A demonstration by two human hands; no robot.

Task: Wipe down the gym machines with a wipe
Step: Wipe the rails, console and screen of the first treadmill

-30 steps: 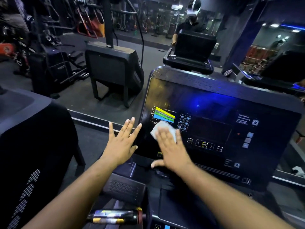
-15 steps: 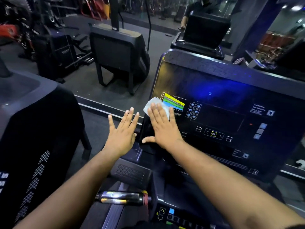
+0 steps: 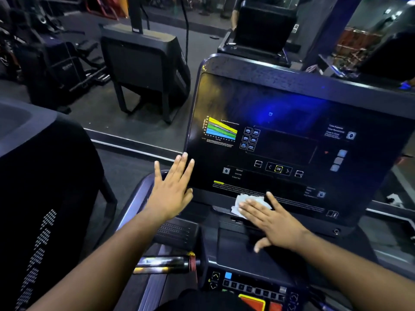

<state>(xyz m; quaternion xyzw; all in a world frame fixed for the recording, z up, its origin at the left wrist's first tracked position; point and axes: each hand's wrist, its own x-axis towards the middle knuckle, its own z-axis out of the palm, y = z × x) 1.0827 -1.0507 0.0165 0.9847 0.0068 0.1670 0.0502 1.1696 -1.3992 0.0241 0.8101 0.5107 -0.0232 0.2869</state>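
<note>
The treadmill console (image 3: 292, 135) fills the view, its screen dark with smudgy glare, so wiping looks partway done. The left hand (image 3: 171, 187) rests flat on its left edge, holding nothing. The right hand (image 3: 271, 218), fingers straight, presses the wipe (image 3: 244, 202) against the console's bottom edge.

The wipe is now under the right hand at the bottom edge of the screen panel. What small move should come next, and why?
Probably slide the right hand with the wipe sideways to the right along the bottom strip of the screen panel. The wipe sits near the strip's left part, flat under straight fingers, and much of the strip lies to its right. The left hand rests open at the panel's left edge.
</note>
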